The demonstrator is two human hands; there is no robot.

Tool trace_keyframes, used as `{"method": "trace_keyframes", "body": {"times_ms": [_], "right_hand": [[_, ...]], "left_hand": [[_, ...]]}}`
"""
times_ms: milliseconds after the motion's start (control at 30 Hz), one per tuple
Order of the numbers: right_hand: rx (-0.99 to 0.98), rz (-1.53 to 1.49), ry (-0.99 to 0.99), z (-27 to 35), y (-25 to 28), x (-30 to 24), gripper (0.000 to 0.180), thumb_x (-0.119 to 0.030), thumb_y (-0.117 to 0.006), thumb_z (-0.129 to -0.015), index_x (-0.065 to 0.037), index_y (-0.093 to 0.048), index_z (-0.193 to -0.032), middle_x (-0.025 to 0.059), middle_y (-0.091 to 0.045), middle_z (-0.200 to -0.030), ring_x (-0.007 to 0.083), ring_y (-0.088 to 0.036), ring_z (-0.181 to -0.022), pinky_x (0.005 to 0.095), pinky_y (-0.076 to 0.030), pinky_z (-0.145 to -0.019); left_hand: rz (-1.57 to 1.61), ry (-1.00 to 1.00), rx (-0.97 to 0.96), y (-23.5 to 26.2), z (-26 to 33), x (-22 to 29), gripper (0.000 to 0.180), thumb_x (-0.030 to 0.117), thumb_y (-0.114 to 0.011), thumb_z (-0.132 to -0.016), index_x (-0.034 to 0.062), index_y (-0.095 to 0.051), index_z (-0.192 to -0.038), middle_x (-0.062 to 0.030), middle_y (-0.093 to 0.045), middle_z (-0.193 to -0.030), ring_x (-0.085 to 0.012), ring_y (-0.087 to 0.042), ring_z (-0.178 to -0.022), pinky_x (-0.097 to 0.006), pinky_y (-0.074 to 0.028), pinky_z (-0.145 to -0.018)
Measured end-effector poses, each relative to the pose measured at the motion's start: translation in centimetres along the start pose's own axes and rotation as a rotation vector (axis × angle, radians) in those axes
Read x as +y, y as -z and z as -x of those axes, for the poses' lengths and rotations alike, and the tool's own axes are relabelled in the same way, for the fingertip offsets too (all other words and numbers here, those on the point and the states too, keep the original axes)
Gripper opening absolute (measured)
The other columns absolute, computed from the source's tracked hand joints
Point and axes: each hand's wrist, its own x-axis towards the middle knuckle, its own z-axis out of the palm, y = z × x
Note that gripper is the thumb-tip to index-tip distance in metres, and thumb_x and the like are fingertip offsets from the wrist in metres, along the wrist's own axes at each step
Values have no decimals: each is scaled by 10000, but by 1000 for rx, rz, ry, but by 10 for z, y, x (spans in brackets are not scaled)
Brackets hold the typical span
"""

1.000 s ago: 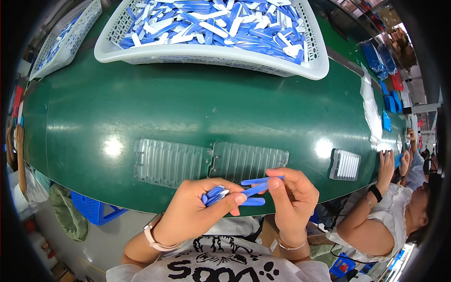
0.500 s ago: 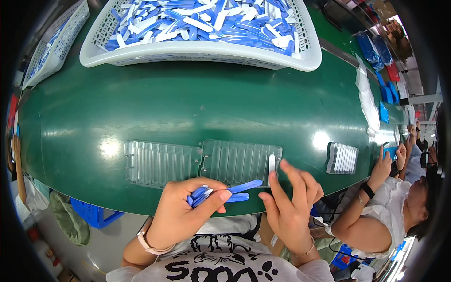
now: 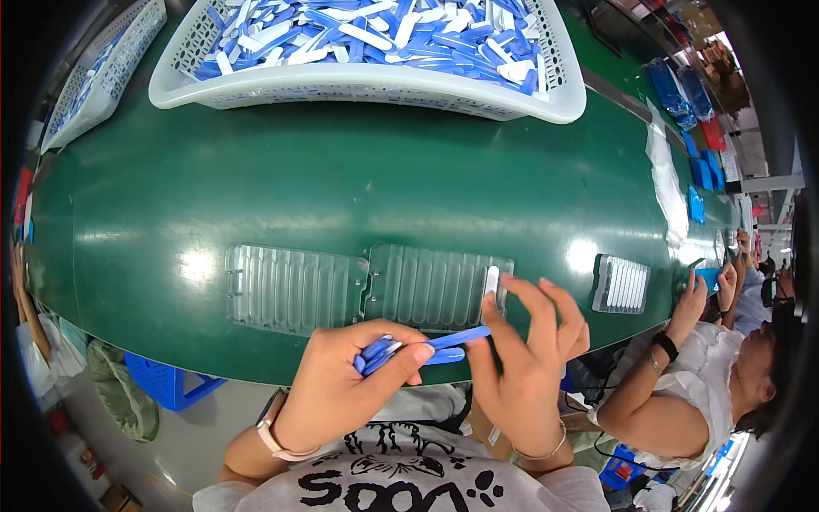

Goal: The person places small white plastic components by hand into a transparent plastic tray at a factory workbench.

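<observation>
My left hand (image 3: 345, 371) is closed round a bundle of small flat blue-and-white sticks (image 3: 375, 352), shaped like nail files. Two blue ones (image 3: 456, 339) jut out to the right past its thumb. My right hand (image 3: 529, 350) has its fingers apart. Its thumb is at the tip of the upper blue stick; whether they touch I cannot tell. The right index finger is by a white stick (image 3: 492, 280) lying in the rightmost slot of a clear, slotted plastic case (image 3: 426, 286). The case lies unfolded, its left half (image 3: 294, 288) holding no sticks.
A white basket (image 3: 367, 96) heaped with such sticks stands at the back. Another white basket (image 3: 107, 81) is far left. On the right lies a small case with white sticks (image 3: 623, 284). A co-worker (image 3: 691, 384) sits at the right edge of the green table (image 3: 256, 183).
My right hand has shifted slightly left, bringing its thumb to the upper blue stick's tip. The bundle in my left hand has moved a little right.
</observation>
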Motion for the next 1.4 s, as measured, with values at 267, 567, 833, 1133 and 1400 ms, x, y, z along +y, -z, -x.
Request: {"method": "trace_keyframes", "body": {"times_ms": [267, 567, 833, 1133, 1400], "right_hand": [[123, -697, -139, -3, 8, 2, 247, -25, -714, -710, -15, -665, -951, 105, -644, -940, 268, -561, -880, 315, -427, -721], [270, -220, 186, -14, -12, 21, 199, 5, -727, -649, -61, -634, -812, 70, -658, -966, 205, -548, -803, 325, -371, -660], [68, 179, 200, -2, 3, -2, 536, -199, -698, -731, -14, -542, -1210, 21, -642, -883, 214, -532, -945, 378, -221, -721], [49, -676, 92, -11, 1, -1, 324, -19, -681, -745, -5, -642, -1067, 70, -669, -867, 220, -579, -836, 311, -395, -722], [277, -1251, -240, -5, -7, 2, 122, 59, -650, -777, 22, -641, -893, 137, -683, -855, 164, -607, -747, 265, -467, -655]], "left_hand": [[-48, -17, -44, 1, 2, -1, 101, 49, -651, -842, -40, -660, -889, -68, -666, -710, -72, -626, -646, -178, -454, -556], [2, -26, -33, 10, 2, -1, 176, 18, -612, -857, -49, -644, -1017, -103, -685, -792, -110, -661, -731, -189, -487, -618], [-7, -102, -53, 12, -1, 3, 246, -11, -609, -848, -53, -609, -1090, -136, -694, -876, -134, -673, -802, -208, -513, -689], [123, -149, -63, 9, 1, -13, 260, 82, -658, -850, 35, -625, -1103, -22, -677, -780, 2, -506, -630, -166, -399, -535], [-114, -170, -196, 10, 3, -2, 302, -13, -668, -808, -9, -600, -1102, -73, -693, -785, -78, -638, -762, -211, -495, -684]]}}
